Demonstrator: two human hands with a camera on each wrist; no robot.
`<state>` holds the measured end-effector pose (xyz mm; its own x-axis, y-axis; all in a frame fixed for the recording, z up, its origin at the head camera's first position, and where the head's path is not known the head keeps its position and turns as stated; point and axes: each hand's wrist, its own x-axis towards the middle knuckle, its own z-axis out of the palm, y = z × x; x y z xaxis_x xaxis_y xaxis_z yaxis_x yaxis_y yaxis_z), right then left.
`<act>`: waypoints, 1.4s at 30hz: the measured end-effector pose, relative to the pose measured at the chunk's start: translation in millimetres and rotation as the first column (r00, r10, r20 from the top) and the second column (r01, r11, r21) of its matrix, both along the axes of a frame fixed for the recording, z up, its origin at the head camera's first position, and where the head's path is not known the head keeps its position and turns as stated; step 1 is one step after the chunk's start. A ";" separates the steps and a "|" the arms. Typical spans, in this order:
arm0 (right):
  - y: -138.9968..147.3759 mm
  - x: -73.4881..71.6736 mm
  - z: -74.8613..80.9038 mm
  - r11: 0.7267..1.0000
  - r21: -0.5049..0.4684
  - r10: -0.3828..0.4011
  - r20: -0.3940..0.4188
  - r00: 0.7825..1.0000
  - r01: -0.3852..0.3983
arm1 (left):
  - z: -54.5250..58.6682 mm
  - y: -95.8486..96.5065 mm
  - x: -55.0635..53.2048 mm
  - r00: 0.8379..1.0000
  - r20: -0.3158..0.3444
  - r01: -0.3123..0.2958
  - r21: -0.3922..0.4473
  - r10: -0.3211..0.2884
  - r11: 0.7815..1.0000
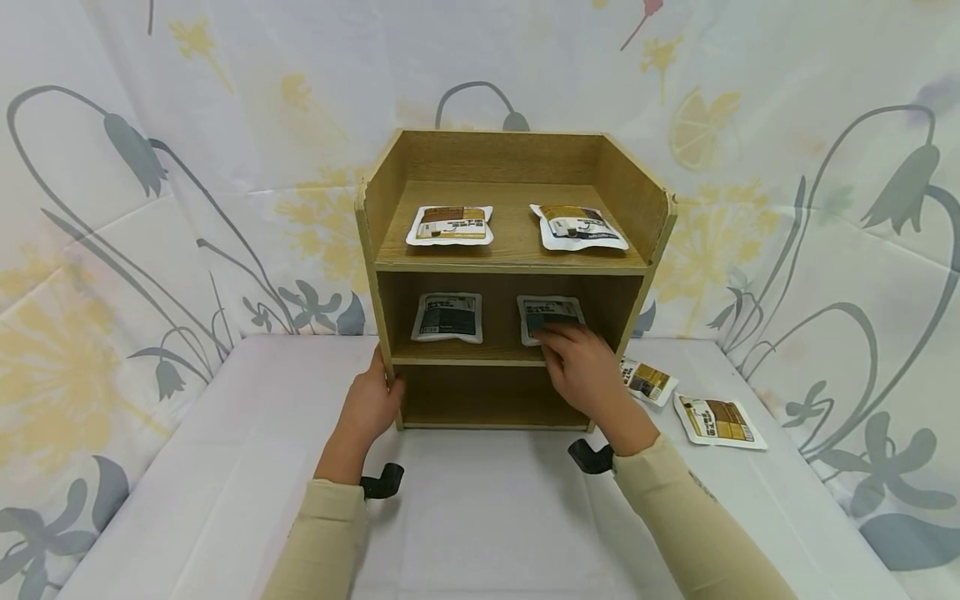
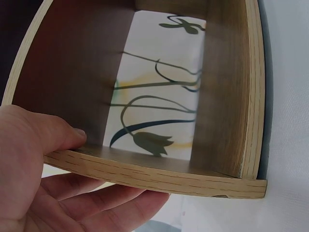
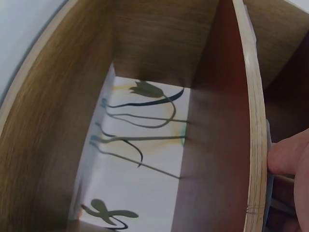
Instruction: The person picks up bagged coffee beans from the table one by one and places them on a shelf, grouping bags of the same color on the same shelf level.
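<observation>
A small wooden shelf unit (image 1: 510, 362) stands on the white-covered table. My left hand (image 1: 370, 404) grips its left side panel (image 2: 140, 175); in the left wrist view the thumb lies inside the panel and the fingers outside. On the middle shelf, my right hand (image 1: 588, 375) pinches the near right corner of a dark green and white food packet (image 1: 547, 310), its fingers covering that part. To the left, a matching dark packet (image 1: 447, 317) lies flat. The right wrist view shows only the thumb (image 3: 285, 154) and part of the fingers beside the shelf edge.
Two brown and white packets, one at left (image 1: 450, 226) and one at right (image 1: 579, 227), lie on the top shelf. On the table to the right are two more, a nearer packet (image 1: 720, 421) and a farther packet (image 1: 647, 382). A flowered cloth (image 1: 300, 208) hangs behind.
</observation>
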<state>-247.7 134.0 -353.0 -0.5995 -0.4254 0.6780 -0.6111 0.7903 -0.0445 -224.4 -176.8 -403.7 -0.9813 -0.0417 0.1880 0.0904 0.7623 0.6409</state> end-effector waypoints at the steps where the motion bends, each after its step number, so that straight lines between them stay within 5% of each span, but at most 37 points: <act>1: -0.3 -0.8 0.0 1.000 -0.003 0.001 0.002 1.000 -0.001 | -0.1 0.0 0.0 1.000 0.001 0.000 0.001 0.000 1.000; 15: -0.7 -1.7 1.6 1.000 -0.014 0.019 0.055 0.998 -0.019 | -1.4 -0.1 -0.2 1.000 -0.005 -0.005 0.007 0.005 1.000; 42: 6.9 19.3 -1.7 0.997 -0.021 0.076 -0.088 0.993 -0.079 | -1.4 0.3 0.5 1.000 -0.018 0.005 0.012 -0.004 1.000</act>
